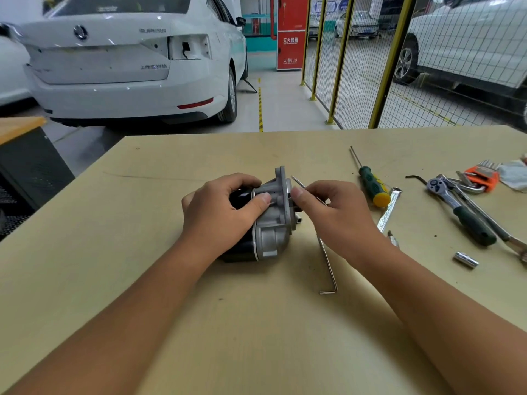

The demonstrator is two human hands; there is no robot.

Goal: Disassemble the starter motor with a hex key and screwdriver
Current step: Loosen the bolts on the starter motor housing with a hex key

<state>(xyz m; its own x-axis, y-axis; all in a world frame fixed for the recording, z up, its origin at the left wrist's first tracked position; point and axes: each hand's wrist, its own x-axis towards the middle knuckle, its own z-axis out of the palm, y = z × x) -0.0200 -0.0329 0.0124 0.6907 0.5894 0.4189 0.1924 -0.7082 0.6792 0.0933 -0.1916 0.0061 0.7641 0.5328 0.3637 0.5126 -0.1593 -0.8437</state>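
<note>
Your left hand (225,212) grips the grey cast-metal starter motor (265,220) on the tan table (142,252). Beside its flange, your right hand (339,220) pinches a thin steel hex key (298,182).

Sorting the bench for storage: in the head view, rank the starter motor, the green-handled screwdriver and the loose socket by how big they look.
1. Starter motor, partly covered by the left hand.
2. Screwdriver, long but thin.
3. Socket, clearly smallest.

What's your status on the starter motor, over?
Left hand grips starter motor, steady on table. Right hand pinches thin hex key at the housing. Second hex key lies beside, clear of the work.
</note>
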